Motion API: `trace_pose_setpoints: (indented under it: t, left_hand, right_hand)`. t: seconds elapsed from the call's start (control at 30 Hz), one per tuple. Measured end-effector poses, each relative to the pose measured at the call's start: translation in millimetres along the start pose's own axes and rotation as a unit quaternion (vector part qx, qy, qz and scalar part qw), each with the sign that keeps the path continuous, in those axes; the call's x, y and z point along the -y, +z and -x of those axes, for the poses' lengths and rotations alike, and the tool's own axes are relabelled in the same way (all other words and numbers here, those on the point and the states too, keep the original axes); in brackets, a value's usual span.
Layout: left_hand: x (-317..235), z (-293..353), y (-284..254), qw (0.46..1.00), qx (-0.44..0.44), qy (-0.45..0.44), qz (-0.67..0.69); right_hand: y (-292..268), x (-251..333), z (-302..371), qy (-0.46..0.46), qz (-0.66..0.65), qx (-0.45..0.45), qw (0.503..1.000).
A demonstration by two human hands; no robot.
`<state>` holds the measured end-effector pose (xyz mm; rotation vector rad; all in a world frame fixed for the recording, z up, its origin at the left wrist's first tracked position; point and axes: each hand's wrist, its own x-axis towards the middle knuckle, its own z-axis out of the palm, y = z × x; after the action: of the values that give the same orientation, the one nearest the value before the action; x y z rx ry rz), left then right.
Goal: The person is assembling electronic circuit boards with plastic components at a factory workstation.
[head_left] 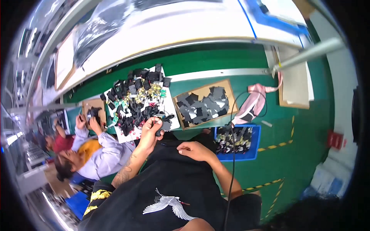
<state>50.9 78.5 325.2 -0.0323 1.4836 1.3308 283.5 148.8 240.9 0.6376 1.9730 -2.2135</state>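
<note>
My left hand is closed around a small black electronic part, in front of the near edge of the heaped parts. A little circuit board shows at the fingertips; whether it belongs to the held part I cannot tell. My right hand rests low before my black shirt, its fingers loosely bent and slightly apart, with nothing visible in them. Beyond the left hand, a white board carries a heap of black housings, green and yellow circuit boards and black cables.
Right of the heap lies a cardboard tray of dark flat pieces. A pink-and-white bag is beside it. A blue bin of small parts stands below, right of my right hand. A cable hangs down. At left, a co-worker handles a black item.
</note>
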Motion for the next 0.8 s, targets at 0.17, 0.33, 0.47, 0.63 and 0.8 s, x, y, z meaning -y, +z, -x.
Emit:
trace_pose_setpoints:
  t: [0.17,0.33,0.47,0.63,0.8]
  left_hand:
    - [-3.5,13.9,-18.0,0.994,0.042,0.092,-0.042]
    - [-37.8,31.5,-44.4,0.982,0.127,0.123,-0.060]
    - [-77.7,54.9,-67.7,0.960,0.201,0.195,-0.014]
    - [-86.0,53.0,-46.4,0.937,0.237,0.253,-0.046]
    - [-69.8,55.8,-33.6,0.957,0.238,0.164,-0.034]
  right_hand:
    - [5.5,91.6,-37.3,-0.059,-0.267,-0.159,0.949]
    - [29.7,140.4,-71.5,-0.099,-0.284,-0.276,0.913]
    - [35.1,194.9,-57.0,-0.099,-0.207,-0.324,0.918]
    - [24.3,227.2,-59.5,-0.200,0.025,-0.274,0.940]
    - [7.4,233.9,-54.0,-0.135,0.005,-0.216,0.967]
